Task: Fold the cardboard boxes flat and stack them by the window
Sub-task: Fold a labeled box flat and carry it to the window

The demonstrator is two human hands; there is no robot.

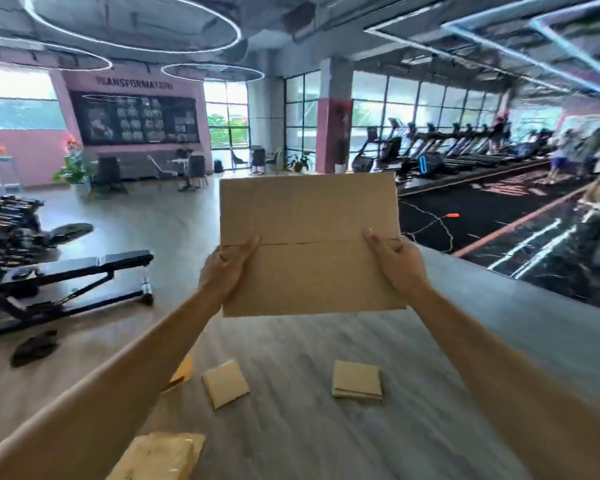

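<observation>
- Holding a flat cardboard box [309,244] upright by its side edges, left hand [222,268] and right hand [397,265] fingers curl around it.
- Two folded pieces [226,382] lie apart on the worktop [465,341] below.

grey table [430,427] — two folded cardboard squares [226,383] [357,380] | yellowish packet [160,457]

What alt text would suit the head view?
Both hands, left hand and right hand, hold a flattened cardboard box upright above a grey table in a gym. Two small folded cardboard pieces lie below it.
</observation>
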